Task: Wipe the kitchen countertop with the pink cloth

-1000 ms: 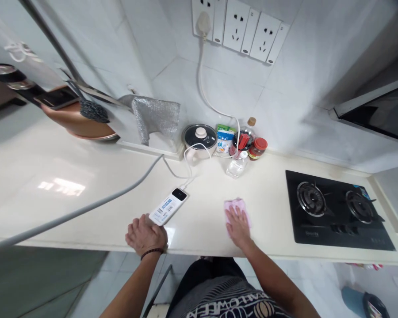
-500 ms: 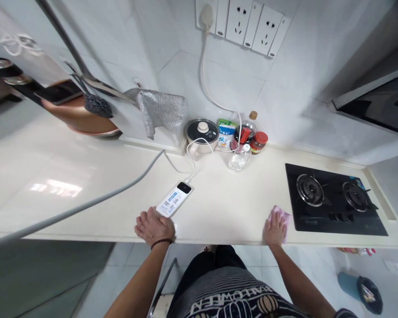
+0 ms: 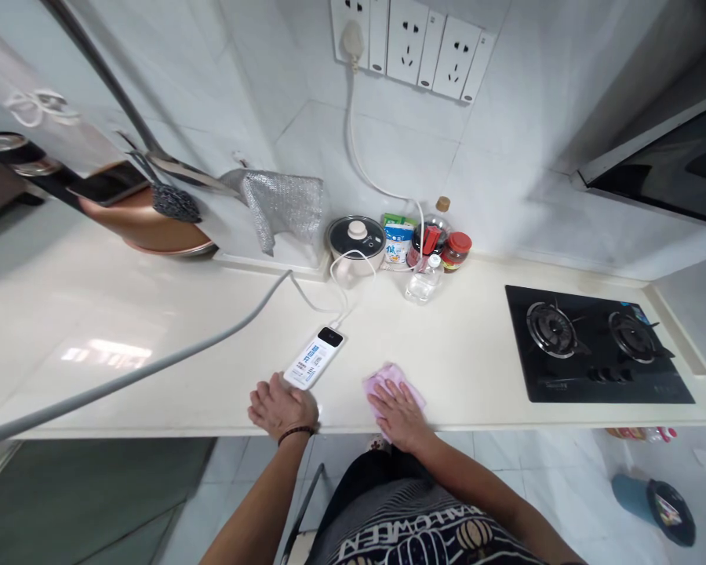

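Note:
My right hand (image 3: 398,413) lies flat, fingers spread, on a pink cloth (image 3: 388,377) pressed to the cream countertop (image 3: 153,345) near its front edge. My left hand (image 3: 282,408) rests at the counter's front edge with its fingers curled, just below a white power bank (image 3: 314,359) with a dark display; I cannot see anything in it. A white cable runs from the power bank toward the small pot (image 3: 356,245) at the back.
A black two-burner gas hob (image 3: 594,345) sits to the right. Jars, a bottle (image 3: 423,281) and a carton (image 3: 398,238) stand by the wall. A copper pan (image 3: 147,224) and grey cloth (image 3: 282,204) are back left. Wall sockets (image 3: 412,43) hang above. A grey hose crosses the counter.
My right hand has slid the pink cloth left from beside the hob back toward the middle, close to my left hand. The left hand has stayed beside the power bank.

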The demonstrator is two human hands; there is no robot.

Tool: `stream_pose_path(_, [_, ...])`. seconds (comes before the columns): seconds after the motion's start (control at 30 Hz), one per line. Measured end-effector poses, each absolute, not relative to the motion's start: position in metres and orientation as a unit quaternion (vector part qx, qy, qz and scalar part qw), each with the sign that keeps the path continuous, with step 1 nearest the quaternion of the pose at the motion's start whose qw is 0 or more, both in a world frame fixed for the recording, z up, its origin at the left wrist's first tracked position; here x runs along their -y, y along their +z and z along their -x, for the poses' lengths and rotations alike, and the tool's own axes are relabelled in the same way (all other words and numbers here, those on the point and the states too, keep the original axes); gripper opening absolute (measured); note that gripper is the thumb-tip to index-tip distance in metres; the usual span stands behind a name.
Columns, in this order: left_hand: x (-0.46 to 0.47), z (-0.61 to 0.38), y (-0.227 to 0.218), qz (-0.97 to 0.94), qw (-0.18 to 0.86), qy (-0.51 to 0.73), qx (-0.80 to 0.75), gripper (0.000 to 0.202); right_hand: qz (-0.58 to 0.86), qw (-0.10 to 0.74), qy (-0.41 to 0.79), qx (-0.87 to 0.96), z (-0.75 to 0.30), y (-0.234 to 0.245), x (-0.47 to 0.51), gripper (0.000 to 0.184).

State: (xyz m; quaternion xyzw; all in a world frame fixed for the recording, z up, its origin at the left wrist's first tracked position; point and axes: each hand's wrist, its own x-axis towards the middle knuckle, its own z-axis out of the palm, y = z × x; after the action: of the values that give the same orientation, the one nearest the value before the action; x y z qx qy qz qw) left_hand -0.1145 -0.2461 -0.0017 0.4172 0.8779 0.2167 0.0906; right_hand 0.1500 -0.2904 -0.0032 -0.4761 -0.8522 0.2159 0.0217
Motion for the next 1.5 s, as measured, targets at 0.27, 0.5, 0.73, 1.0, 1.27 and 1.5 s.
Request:
stream_pose_path(0.27, [0.246, 0.113, 0.003, -0.411, 0.095, 0.214, -0.881, 0.059, 0.757, -0.061, 0.065, 0.647, -0.296, -0.026, 0.309, 0.059])
stream_pose_path(0.5, [0.246, 0.116, -0.007, -0.400, 0.108, 0.227, -0.882, 0.056, 0.811, -0.068, 0.001, 0.581, -0.315, -0.050, 0.331, 0.061])
stream_pose_path(0.73, [0.247, 0.120, -0.016, -0.394, 0.106, 0.231, -0.883, 0.057, 0.630, -0.043, 0.090, 0.770, -0.216, -0.044, 0.271, 0.060])
stream_pose_path(1.0, [0.248, 0.121, -0.021, -0.393, 0.085, 0.222, -0.889, 0.057, 0.587, -0.032, 0.137, 0.797, -0.130, -0.016, 0.114, 0.061])
stream_pose_path(1.27, [0.250, 0.125, -0.030, -0.388, 0.080, 0.215, -0.893, 0.057, 0.646, -0.069, 0.146, 0.746, -0.110, -0.014, 0.015, 0.065])
stream_pose_path(1.5, [0.250, 0.127, -0.035, -0.386, 0.074, 0.219, -0.893, 0.053, 0.621, -0.071, 0.136, 0.769, -0.104, -0.010, -0.008, 0.064])
